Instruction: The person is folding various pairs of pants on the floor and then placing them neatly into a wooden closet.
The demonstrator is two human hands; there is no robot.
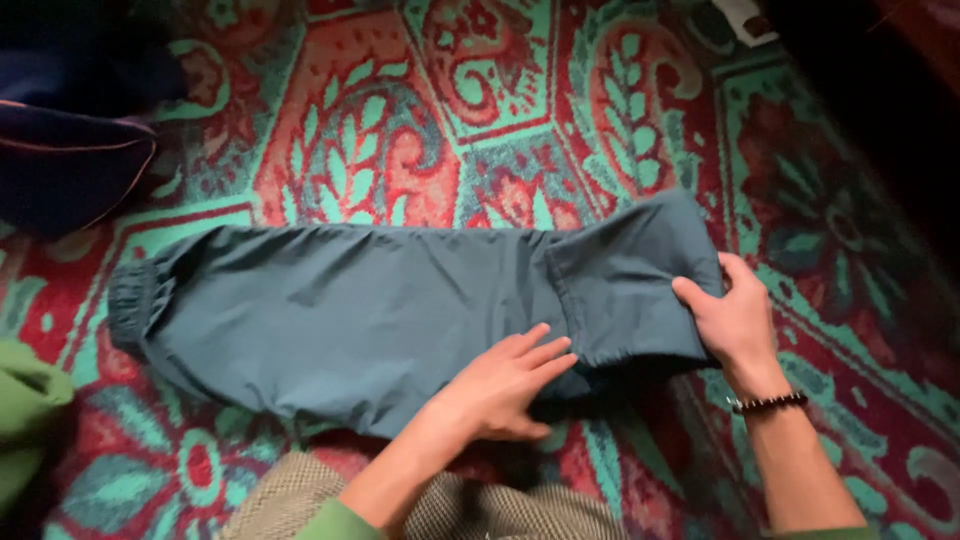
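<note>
The teal trousers (370, 310) lie flat across the patterned carpet (420, 130), one end already doubled over. Your left hand (505, 385) presses open-palmed on the middle, grip wide, holding nothing. Your right hand (735, 320) pinches the folded edge. You're mid-fold, I'd say; next calls for smoothing that flap square before lifting again.

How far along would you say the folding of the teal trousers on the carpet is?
The teal trousers already lie flat, leg on leg, on the patterned carpet. The left hand presses the middle while the right hand grips the end. The length still looks unfolded.
</note>
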